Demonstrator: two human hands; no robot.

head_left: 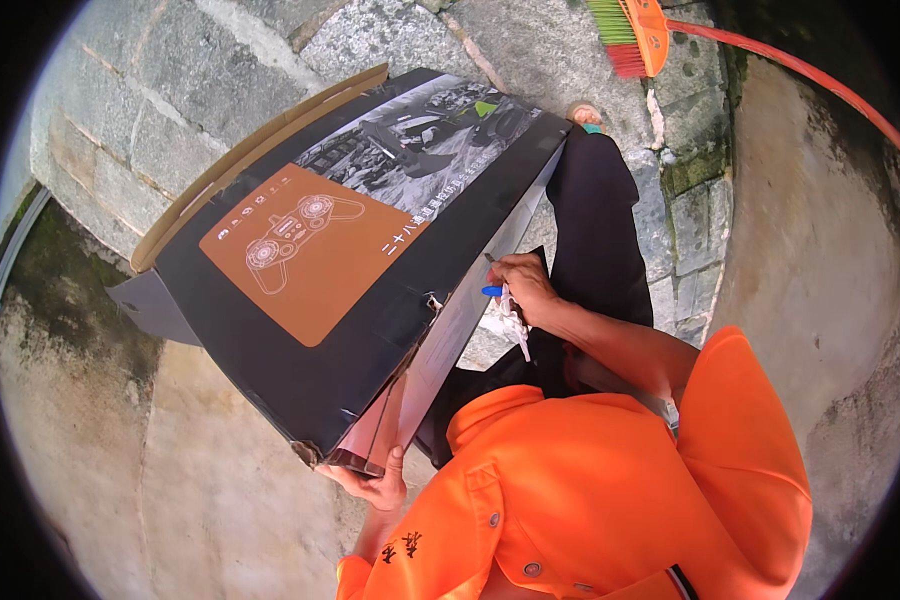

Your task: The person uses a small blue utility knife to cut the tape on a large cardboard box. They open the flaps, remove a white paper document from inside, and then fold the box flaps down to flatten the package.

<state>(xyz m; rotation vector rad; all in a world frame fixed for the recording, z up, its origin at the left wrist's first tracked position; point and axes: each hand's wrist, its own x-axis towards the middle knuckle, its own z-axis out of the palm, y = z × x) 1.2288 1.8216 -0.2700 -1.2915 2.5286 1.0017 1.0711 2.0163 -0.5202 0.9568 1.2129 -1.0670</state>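
Observation:
A large black cardboard box (290, 375) leans at a slant before me, one side toward my lap. Its face carries an orange panel with a controller drawing and a grey photo of machinery. At its lower corner, where the cardboard is torn and frayed, my left hand (375, 488) grips the edge with the thumb on the near side. Beside the long near side of the box, my right hand (526, 284) is closed around a small object with a blue part (492, 291) and a dark tip. White cord or cloth (513, 322) dangles below those fingers.
A raised brown cardboard flap (260, 150) runs along the box's far left edge. Stone paving (205, 85) lies beyond, with stained concrete at both sides. A broom with an orange head (650, 35) and red handle is at the upper right. My dark-trousered leg (595, 225) borders the box.

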